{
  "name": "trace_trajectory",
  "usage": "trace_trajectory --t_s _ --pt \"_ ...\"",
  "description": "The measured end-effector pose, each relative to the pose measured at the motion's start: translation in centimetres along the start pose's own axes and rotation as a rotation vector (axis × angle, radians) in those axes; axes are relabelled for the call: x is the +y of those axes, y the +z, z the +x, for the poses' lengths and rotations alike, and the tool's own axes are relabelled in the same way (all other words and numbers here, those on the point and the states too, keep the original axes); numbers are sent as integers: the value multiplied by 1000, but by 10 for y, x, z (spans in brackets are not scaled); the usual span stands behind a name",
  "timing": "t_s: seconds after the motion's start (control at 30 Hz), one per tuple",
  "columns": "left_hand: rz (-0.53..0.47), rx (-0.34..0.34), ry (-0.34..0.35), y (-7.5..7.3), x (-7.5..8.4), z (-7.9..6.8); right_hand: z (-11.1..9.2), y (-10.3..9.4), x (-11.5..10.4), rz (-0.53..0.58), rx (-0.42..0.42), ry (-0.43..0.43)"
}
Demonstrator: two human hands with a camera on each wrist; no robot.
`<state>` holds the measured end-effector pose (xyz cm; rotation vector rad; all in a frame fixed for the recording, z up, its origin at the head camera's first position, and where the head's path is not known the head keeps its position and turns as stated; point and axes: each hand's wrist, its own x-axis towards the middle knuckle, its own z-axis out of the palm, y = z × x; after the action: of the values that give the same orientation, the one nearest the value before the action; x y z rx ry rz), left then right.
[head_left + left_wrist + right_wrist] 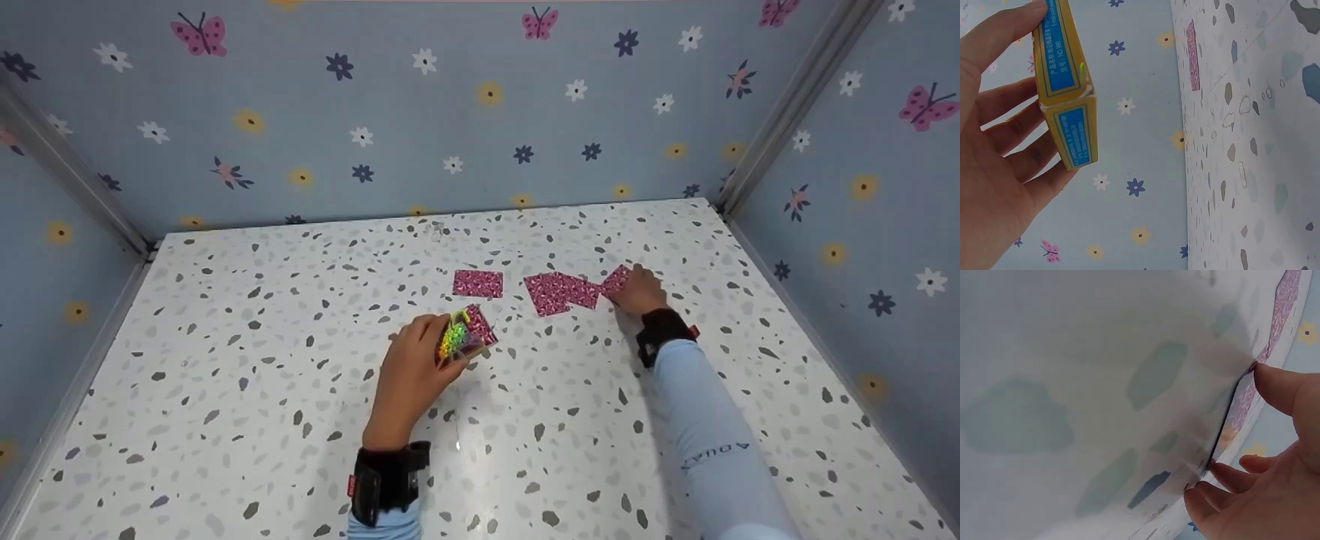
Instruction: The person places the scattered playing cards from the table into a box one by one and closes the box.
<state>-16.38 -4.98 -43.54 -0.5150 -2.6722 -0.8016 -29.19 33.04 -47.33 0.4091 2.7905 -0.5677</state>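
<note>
My left hand (409, 367) grips a small card box (1067, 73), yellow with blue printed labels, raised over the table. In the head view its face shows a shiny rainbow panel, with a pink speckled part (481, 325) at its right side. My right hand (643, 291) pinches a pink speckled card (616, 278) by its edges, low at the tabletop, at the right end of a row. Beside it lie overlapping pink cards (546, 294). A separate pink card (478, 283) lies farther left. In the right wrist view, thumb and fingertips hold opposite ends of the card (1238, 413).
The white speckled table (247, 337) reaches back to a blue wall (420, 97) printed with flowers and butterflies. Similar panels stand at left and right, with grey metal posts (802, 97) in the corners.
</note>
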Motion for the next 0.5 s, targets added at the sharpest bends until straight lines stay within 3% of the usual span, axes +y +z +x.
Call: trace_trajectory --t_s 0.2,0.5 --pt "1 -5 -14 0 1 1 0 -4 3 -43 20 26" --pt "-17 -25 -18 2 2 0 -11 -9 6 -56 -68 140"
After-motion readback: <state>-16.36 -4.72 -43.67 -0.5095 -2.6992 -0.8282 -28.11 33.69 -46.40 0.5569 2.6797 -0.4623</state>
